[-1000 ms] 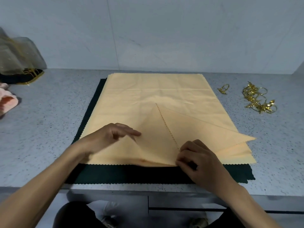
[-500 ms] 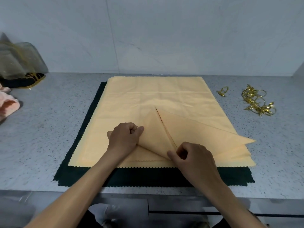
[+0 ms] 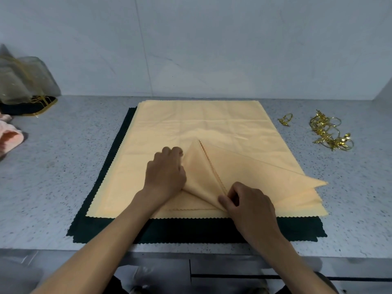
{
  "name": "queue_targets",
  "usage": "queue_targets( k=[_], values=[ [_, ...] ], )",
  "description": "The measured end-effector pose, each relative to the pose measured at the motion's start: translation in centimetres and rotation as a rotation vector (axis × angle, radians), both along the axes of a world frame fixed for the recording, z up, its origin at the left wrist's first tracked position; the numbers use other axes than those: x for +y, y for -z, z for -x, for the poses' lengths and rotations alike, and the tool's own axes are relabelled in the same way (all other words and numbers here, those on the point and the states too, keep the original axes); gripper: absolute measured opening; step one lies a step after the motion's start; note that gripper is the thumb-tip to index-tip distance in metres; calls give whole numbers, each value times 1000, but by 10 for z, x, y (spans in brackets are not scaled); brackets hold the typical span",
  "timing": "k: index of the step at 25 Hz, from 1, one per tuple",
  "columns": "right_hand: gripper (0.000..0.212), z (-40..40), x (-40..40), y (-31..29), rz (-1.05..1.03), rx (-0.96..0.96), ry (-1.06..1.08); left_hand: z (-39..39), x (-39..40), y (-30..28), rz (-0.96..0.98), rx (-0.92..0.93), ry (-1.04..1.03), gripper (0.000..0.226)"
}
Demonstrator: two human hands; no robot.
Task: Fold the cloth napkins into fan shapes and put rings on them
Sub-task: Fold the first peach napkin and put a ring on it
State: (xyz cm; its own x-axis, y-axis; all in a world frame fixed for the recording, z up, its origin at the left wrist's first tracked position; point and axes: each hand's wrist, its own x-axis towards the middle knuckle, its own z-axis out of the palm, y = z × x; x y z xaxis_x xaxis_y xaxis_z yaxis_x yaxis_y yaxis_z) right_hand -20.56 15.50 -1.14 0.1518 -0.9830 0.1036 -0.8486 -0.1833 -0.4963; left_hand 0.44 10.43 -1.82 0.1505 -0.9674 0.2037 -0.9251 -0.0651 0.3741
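Observation:
A stack of pale orange napkins [image 3: 201,124] lies on dark green napkins [image 3: 191,230] on the speckled counter. The top orange napkin [image 3: 254,172] is folded into a triangle whose point sticks out to the right. My left hand [image 3: 165,172] has curled fingers on the triangle's left flap, gripping the cloth. My right hand [image 3: 248,202] pinches the scalloped edges at the triangle's near corner. A pile of gold rings [image 3: 328,132] and one separate gold ring [image 3: 285,119] lie on the counter to the right.
At the far left stand a sheer organza bag [image 3: 23,81] on a dark gold-trimmed piece [image 3: 27,106], and a pink cloth [image 3: 8,139]. A grey wall runs behind the counter. The counter's front edge [image 3: 191,251] is close to my body.
My left hand moved right and away from me, carrying the napkin's left part over into a narrower triangle flap. My right hand stayed pinching the near corner.

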Motion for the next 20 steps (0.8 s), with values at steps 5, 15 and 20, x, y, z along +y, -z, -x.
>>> queue_targets(
  k=[5,15,20],
  values=[
    [19,2,-1,5,30,-30,-30,33,-43,0,-115,-134,358,51],
    [18,1,2,16,139,7,-38,48,-25,5,110,-123,217,48],
    [16,4,-3,12,48,12,-56,67,74,5,152,-52,544,21]
  ],
)
